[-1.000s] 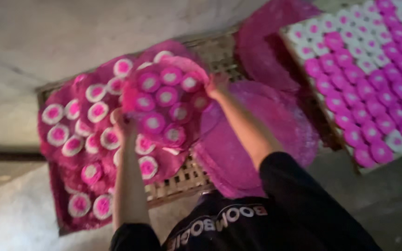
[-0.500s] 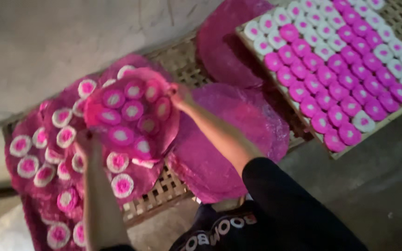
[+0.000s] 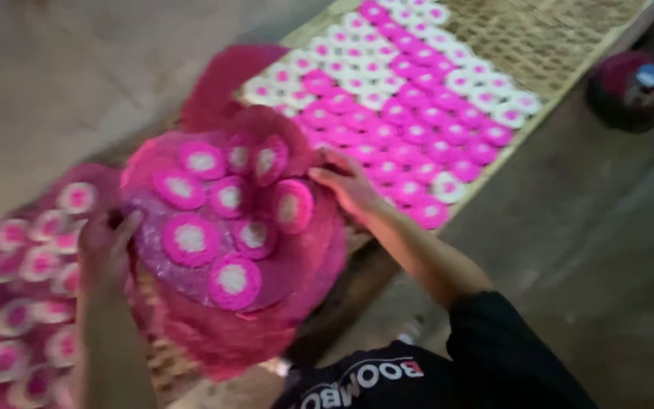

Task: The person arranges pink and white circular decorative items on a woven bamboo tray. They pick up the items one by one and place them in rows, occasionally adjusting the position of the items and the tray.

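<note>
Both hands grip the round pink woven tray (image 3: 191, 303), raised between them: left hand (image 3: 104, 250) clutches its left rim, right hand (image 3: 350, 185) pinches the right edge. Pink-and-white round discs (image 3: 191, 238) ride on top, above the woven bamboo rack (image 3: 539, 60).

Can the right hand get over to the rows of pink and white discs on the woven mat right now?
Probably not freely: the right hand grips the edge of the round pink tray of discs, shared with the left hand. The rows on the woven mat lie just beyond it, nothing between.
</note>
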